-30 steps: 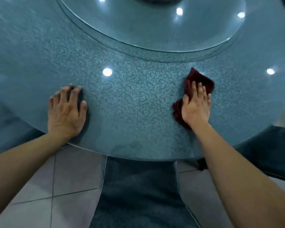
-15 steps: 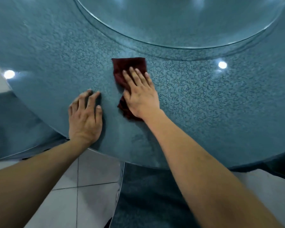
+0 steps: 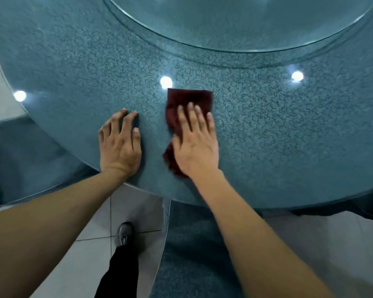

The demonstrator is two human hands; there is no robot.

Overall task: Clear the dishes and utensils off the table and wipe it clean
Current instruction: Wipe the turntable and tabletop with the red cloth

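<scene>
A dark red cloth (image 3: 188, 100) lies flat on the round teal glass table (image 3: 73, 67). My right hand (image 3: 195, 143) presses on the cloth with straight, spread fingers, covering its near half. My left hand (image 3: 119, 145) rests flat on the table just left of the cloth, near the front edge, holding nothing. No dishes or utensils show on the visible part of the table.
A raised round glass turntable (image 3: 246, 20) fills the table's middle at the top. Teal-covered chairs (image 3: 194, 250) stand below the front edge and at the left. My foot in a grey shoe (image 3: 123, 233) stands on the pale tiled floor.
My right hand slid the cloth from the right side over to the left, close beside my left hand. The view shifted, and my left hand stayed flat on the table.
</scene>
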